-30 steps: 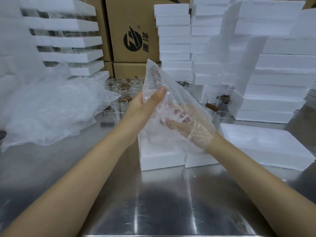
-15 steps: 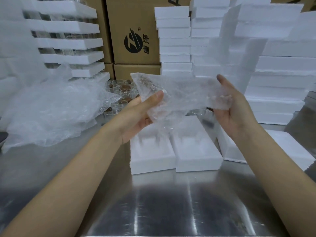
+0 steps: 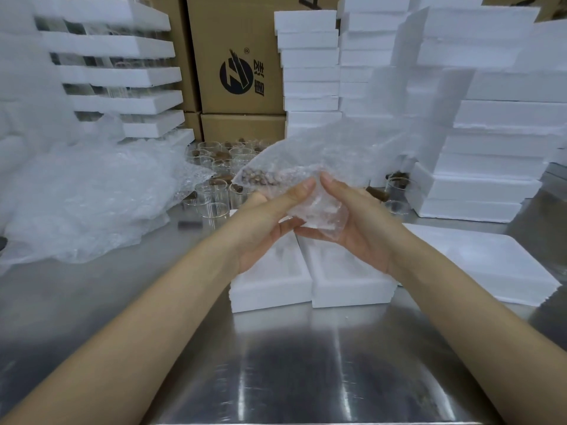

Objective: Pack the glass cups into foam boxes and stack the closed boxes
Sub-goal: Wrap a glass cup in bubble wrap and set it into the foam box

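Both hands hold one clear bubble-wrap sheet [image 3: 319, 157] above the table. My left hand [image 3: 270, 222] pinches its near edge between thumb and fingers. My right hand [image 3: 359, 222] grips the same edge, thumb tip close to the left thumb. Under the hands lie two open white foam box halves [image 3: 346, 280], side by side, with moulded recesses. Several clear glass cups [image 3: 214, 182] with brown corks stand behind on the steel table [image 3: 276, 363]. Whether a cup is inside the wrap cannot be told.
A big heap of bubble wrap [image 3: 86, 197] lies at the left. Foam box stacks [image 3: 310, 65] rise at the back and right, another stack [image 3: 487, 167] near the right edge. A flat foam lid [image 3: 491, 262] lies right. Cardboard cartons [image 3: 236, 56] stand behind. One glass cup [image 3: 399, 191] stands right.
The hands have come together from spread apart. The bubble-wrap sheet, stretched wide half a second ago, is now gathered at its near edge between both thumbs, lower over the foam halves.
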Tool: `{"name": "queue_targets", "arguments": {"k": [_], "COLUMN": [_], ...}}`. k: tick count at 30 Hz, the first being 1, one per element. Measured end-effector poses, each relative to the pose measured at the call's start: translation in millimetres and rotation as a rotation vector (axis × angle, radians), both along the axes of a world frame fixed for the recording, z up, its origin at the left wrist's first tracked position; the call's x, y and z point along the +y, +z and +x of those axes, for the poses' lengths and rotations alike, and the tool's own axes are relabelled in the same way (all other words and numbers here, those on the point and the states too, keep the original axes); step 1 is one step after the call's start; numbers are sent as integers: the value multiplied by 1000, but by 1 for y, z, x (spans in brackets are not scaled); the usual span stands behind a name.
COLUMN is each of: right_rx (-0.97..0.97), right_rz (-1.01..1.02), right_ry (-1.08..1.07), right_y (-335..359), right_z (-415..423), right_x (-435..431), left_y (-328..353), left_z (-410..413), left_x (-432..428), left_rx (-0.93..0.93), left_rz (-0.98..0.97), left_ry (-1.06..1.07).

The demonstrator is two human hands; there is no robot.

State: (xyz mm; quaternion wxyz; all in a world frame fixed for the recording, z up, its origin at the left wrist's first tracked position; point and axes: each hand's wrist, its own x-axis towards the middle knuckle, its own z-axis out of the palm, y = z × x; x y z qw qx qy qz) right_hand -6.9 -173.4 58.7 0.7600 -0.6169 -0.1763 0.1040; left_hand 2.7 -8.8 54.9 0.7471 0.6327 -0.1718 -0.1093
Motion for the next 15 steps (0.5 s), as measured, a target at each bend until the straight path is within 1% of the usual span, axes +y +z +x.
{"name": "queue_targets", "arguments": {"k": [2, 4, 8, 11, 13, 15], "right_rx": [17, 31, 70, 38, 14, -140], "right_rz": [27, 58, 45, 34, -48, -264], "right_ry": [-42, -64, -121, -184, -283, -458], "right_y": [-1, -1, -3, -7, -9, -10], "right_z": [1, 4, 9, 12, 12, 11], "right_x": [-1, -5, -8, -7, -6, -6], "left_y": [0, 1, 0, 0, 1, 1], "left_z": [1, 4, 3, 0, 0, 0], "left_x": [1, 4, 6, 4, 4, 4], "left_rx": [-8, 5, 49, 27, -20, -86], "left_rz": [56, 108, 10, 13, 45, 90], "left_ry": [-25, 9, 34, 48, 103, 148]}}
